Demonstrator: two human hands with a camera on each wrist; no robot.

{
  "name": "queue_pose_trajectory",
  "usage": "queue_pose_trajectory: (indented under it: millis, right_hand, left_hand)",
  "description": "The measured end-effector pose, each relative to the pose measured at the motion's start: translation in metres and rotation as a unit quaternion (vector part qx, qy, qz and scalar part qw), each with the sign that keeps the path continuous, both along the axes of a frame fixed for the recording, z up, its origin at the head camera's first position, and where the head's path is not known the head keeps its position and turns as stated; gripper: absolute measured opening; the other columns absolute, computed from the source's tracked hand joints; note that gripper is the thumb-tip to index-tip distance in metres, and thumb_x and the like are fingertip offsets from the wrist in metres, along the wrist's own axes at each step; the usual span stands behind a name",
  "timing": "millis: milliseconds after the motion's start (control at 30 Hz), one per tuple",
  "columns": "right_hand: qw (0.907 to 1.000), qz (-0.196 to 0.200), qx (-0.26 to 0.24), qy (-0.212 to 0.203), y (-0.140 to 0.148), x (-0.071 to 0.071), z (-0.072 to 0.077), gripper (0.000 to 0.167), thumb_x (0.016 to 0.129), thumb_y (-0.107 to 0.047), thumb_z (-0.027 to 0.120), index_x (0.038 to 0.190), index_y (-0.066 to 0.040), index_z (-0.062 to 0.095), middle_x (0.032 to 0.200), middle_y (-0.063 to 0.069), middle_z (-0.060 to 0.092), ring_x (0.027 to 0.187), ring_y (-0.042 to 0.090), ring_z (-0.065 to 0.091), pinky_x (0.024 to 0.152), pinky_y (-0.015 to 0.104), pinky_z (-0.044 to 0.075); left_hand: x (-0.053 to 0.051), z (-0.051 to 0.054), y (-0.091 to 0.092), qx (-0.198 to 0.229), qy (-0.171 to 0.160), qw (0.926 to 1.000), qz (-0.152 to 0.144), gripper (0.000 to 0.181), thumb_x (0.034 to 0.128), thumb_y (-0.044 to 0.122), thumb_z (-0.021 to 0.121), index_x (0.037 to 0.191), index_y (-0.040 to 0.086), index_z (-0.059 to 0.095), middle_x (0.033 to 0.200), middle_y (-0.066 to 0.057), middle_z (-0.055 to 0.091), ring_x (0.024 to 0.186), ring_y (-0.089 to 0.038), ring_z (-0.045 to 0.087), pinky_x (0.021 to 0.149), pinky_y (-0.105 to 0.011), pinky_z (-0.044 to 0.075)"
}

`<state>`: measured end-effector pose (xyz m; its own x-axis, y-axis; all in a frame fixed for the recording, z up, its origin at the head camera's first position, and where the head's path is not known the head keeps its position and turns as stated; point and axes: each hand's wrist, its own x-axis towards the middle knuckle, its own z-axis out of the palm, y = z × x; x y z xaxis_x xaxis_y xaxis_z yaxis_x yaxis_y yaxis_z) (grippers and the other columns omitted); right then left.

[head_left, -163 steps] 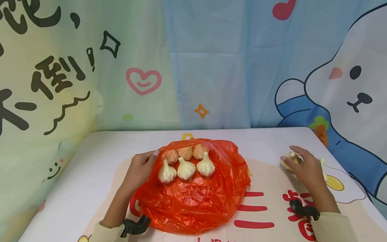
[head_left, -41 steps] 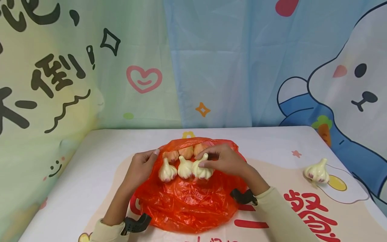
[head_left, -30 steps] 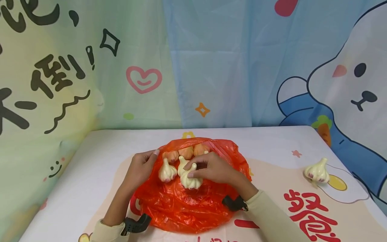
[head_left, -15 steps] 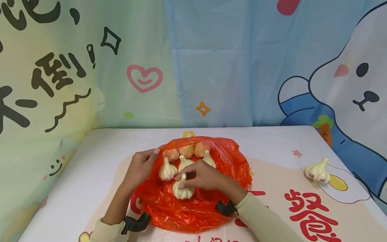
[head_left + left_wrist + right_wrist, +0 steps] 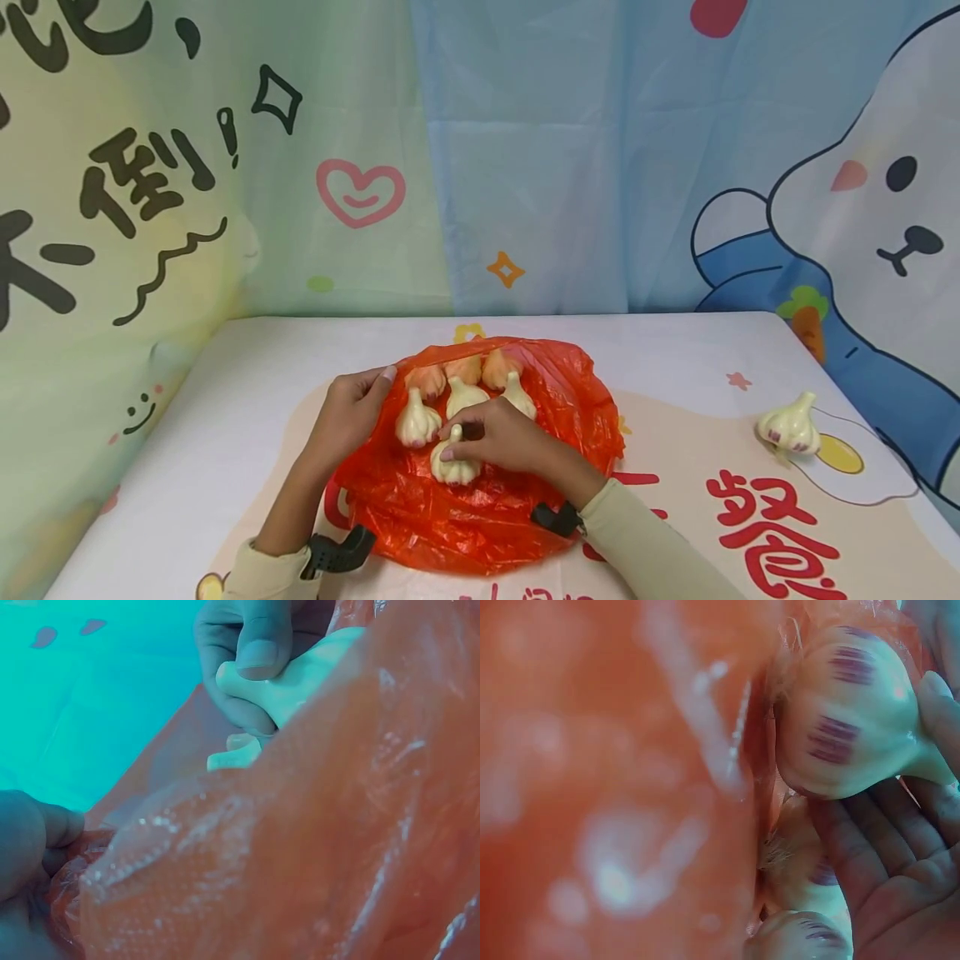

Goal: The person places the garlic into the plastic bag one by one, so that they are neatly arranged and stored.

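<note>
A red plastic bag (image 5: 465, 533) lies spread on the table with its mouth open. My left hand (image 5: 347, 421) pinches the bag's left rim between thumb and fingers; the left wrist view shows this grip on crumpled film. Inside the bag, my right hand (image 5: 510, 435) holds a white garlic bulb (image 5: 452, 471) by its neck and side. Purple streaks mark that bulb (image 5: 840, 712) in the right wrist view. Behind it, white garlic bulbs (image 5: 417, 421) form a row, partly covered by my right hand. Farther back, several more bulbs (image 5: 426, 382) look orange through the film.
One more garlic bulb (image 5: 789, 425) sits apart on the right side of the table (image 5: 675, 350), which has a printed cover. A printed curtain (image 5: 525, 167) hangs behind the table's far edge.
My right hand has brought a garlic bulb from the right of the table into the bag, then moved it left and nearer, before the row. My left hand stays on the rim.
</note>
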<state>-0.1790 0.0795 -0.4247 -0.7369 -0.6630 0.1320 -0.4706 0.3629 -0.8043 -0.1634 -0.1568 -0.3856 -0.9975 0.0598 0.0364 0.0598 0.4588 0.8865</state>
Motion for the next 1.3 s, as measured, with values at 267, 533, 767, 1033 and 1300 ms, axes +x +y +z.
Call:
queue_pose_trajectory:
  millis: [267,533,767,1033,1300]
  right_hand:
    - [0.9993,-0.011,0.033,0.017,-0.001,0.0,0.005,0.019,0.083,-0.038,0.077,0.085,-0.02,0.071,0.067,-0.015,0.054,0.065,0.004,0.047,0.059,0.021,0.04]
    - [0.9986,-0.011,0.044,0.026,0.0,0.002,0.008,0.022,0.084,-0.034,0.077,0.094,-0.016,0.071,0.071,-0.013,0.056,0.068,0.008,0.048,0.061,0.022,0.041]
    - [0.9992,-0.016,0.035,0.007,0.001,0.004,0.009,0.035,0.083,-0.033,0.077,0.11,-0.012,0.072,0.094,-0.011,0.068,0.084,0.008,0.059,0.078,0.026,0.052]
    - [0.9993,-0.024,-0.026,-0.007,0.008,0.009,0.009,0.036,0.086,-0.024,0.076,0.115,-0.006,0.069,0.105,0.001,0.07,0.099,0.013,0.066,0.086,0.032,0.053]
    - [0.9975,-0.027,-0.06,-0.027,0.019,0.014,0.013,0.038,0.088,-0.021,0.074,0.12,-0.003,0.067,0.109,0.001,0.07,0.104,0.02,0.065,0.087,0.036,0.053]
  left_hand:
    - [-0.001,0.002,0.001,-0.011,0.017,0.9998,0.002,0.043,0.1043,0.034,0.045,0.12,0.002,0.068,0.088,-0.016,0.067,0.072,-0.027,0.055,0.059,-0.028,0.051]
    - [0.001,0.003,0.002,-0.007,0.01,0.9999,0.003,0.044,0.1042,0.036,0.045,0.123,0.002,0.067,0.107,-0.015,0.069,0.086,-0.032,0.062,0.077,-0.04,0.057]
    - [0.001,0.002,0.001,-0.003,0.012,0.9999,0.001,0.043,0.1043,0.034,0.045,0.123,0.002,0.067,0.109,-0.015,0.069,0.09,-0.032,0.063,0.08,-0.04,0.056]
    - [0.0,0.001,0.001,-0.003,0.016,0.9999,-0.003,0.043,0.1041,0.035,0.046,0.122,0.002,0.068,0.1,-0.015,0.069,0.08,-0.031,0.06,0.069,-0.033,0.056]
    - [0.0,0.001,0.002,0.0,0.006,1.0,-0.001,0.044,0.1037,0.037,0.046,0.122,0.003,0.068,0.1,-0.015,0.069,0.084,-0.031,0.062,0.074,-0.035,0.057]
